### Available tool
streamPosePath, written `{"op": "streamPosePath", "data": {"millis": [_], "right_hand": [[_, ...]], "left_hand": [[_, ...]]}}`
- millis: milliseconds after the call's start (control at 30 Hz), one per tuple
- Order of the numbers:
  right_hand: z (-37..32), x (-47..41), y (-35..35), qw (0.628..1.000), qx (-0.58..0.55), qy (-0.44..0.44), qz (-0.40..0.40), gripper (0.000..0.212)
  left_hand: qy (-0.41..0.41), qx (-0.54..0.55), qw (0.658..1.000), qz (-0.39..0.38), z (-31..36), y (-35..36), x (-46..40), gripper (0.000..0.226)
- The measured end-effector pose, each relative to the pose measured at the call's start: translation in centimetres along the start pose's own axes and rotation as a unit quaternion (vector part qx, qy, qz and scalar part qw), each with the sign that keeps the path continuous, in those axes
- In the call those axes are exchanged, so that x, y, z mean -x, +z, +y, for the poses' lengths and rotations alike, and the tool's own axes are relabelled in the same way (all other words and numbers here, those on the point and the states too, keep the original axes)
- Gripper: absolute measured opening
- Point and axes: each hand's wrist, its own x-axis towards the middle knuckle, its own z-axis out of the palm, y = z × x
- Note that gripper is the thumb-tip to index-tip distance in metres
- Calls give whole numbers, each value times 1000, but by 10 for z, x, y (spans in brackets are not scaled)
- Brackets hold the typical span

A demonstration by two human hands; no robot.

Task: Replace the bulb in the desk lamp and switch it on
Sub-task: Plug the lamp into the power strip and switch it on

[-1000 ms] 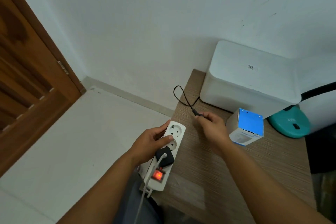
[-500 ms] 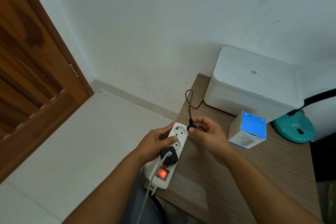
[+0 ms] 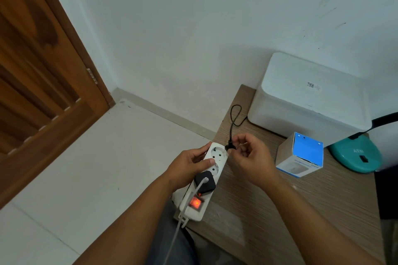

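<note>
My left hand [image 3: 189,168] grips a white power strip [image 3: 210,176] at the table's left edge, thumb across its top. Its red switch [image 3: 196,202] glows, and a black adapter [image 3: 205,182] with a white cable fills one socket. My right hand [image 3: 247,157] pinches the lamp's small black plug [image 3: 230,147] just beside the strip's far socket [image 3: 218,152]. The black cord [image 3: 233,118] loops back toward the wall. The teal lamp base [image 3: 355,157] stands at the right, with its black neck [image 3: 383,119] running out of view. A blue and white bulb box [image 3: 300,155] sits beside it.
A large white box [image 3: 310,97] stands at the back of the wooden table [image 3: 269,211] against the wall. A brown wooden door [image 3: 43,82] is at the left, with pale floor tiles [image 3: 97,168] between it and the table.
My right hand has drawn the plug leftward from over the table to the far end of the power strip. The left hand has kept its hold on the strip.
</note>
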Motion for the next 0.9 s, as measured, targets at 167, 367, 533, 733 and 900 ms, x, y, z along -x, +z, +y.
{"op": "streamPosePath", "data": {"millis": [167, 367, 533, 733, 900], "right_hand": [[2, 3, 4, 999, 29, -26, -8, 28], [2, 3, 5, 997, 50, -52, -24, 25], [9, 0, 5, 980, 157, -108, -50, 22], [12, -3, 9, 969, 204, -124, -70, 20], [13, -7, 10, 959, 234, -137, -80, 17]], "left_hand": [[5, 8, 1000, -3, 0, 0, 0, 50], [10, 8, 1000, -6, -2, 0, -1, 50], [12, 6, 1000, -4, -3, -1, -1, 51], [11, 3, 1000, -1, -4, -1, -1, 53], [11, 5, 1000, 0, -2, -1, 0, 52]]}}
